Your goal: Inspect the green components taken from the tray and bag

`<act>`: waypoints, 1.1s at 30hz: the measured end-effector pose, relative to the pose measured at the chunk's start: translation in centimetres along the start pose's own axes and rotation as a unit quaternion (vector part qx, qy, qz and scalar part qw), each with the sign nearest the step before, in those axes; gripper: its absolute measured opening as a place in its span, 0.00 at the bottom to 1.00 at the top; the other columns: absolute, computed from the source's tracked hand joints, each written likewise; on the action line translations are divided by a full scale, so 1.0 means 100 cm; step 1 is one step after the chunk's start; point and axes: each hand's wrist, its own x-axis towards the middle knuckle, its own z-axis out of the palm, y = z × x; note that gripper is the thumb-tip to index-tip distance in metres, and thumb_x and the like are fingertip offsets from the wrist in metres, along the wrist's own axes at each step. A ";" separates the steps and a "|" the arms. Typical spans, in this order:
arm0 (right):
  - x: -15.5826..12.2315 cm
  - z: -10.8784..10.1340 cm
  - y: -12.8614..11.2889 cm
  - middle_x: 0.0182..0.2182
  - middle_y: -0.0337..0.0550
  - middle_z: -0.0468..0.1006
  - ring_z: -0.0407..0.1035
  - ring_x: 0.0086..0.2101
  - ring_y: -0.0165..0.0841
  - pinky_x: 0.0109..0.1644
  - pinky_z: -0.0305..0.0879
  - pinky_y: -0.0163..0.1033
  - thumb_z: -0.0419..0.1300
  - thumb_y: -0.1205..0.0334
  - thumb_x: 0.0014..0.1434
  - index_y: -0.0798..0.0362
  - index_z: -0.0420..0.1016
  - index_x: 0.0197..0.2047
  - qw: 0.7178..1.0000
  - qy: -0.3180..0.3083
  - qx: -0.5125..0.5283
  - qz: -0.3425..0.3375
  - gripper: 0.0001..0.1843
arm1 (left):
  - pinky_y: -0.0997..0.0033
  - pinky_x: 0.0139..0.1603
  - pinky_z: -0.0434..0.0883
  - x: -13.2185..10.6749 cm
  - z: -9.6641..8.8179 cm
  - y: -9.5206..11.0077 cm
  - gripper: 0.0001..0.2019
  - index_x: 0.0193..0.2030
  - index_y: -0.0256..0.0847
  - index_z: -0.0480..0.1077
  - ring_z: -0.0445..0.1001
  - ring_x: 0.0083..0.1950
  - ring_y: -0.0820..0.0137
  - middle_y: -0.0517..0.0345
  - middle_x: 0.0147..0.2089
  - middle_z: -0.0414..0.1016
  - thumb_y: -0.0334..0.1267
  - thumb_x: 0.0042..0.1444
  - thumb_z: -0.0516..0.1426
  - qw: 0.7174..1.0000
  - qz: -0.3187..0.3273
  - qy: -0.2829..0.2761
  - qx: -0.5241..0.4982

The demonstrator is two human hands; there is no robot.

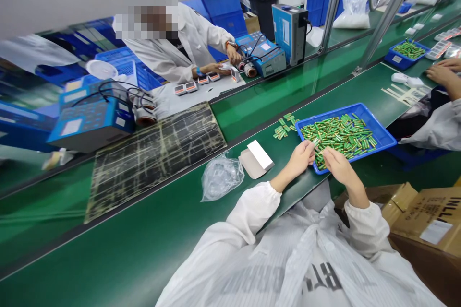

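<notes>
Hands [301,158] at green cylinders [340,136] lying aslant in tray [382,127].

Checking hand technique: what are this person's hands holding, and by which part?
The left hand seems to pinch a slim green cylindrical cell near one end, over the blue plastic tray; whether the right hand holds anything is unclear.

Apparently batteries [338,136] fill a tray [382,127] on the belt [144,244], a plastic bag [220,177] to its left.
</notes>
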 end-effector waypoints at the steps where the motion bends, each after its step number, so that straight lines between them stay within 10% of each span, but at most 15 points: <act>1: 0.000 0.001 -0.001 0.23 0.34 0.60 0.55 0.25 0.32 0.28 0.54 0.38 0.51 0.39 0.74 0.48 0.59 0.31 1.000 0.002 -0.002 -0.001 0.26 | 0.80 0.22 0.51 0.000 0.000 0.000 0.26 0.36 0.42 0.60 0.52 0.20 0.82 0.73 0.24 0.51 0.62 0.61 0.64 1.000 -0.001 0.000 -0.006; 33: 0.001 0.003 -0.003 0.22 0.33 0.62 0.58 0.25 0.32 0.31 0.53 0.40 0.54 0.45 0.74 0.49 0.65 0.33 0.995 0.072 -0.069 -0.008 0.21 | 0.80 0.22 0.49 -0.001 -0.002 -0.009 0.24 0.39 0.40 0.63 0.51 0.20 0.82 0.73 0.25 0.53 0.61 0.62 0.62 0.998 -0.036 0.024 -0.044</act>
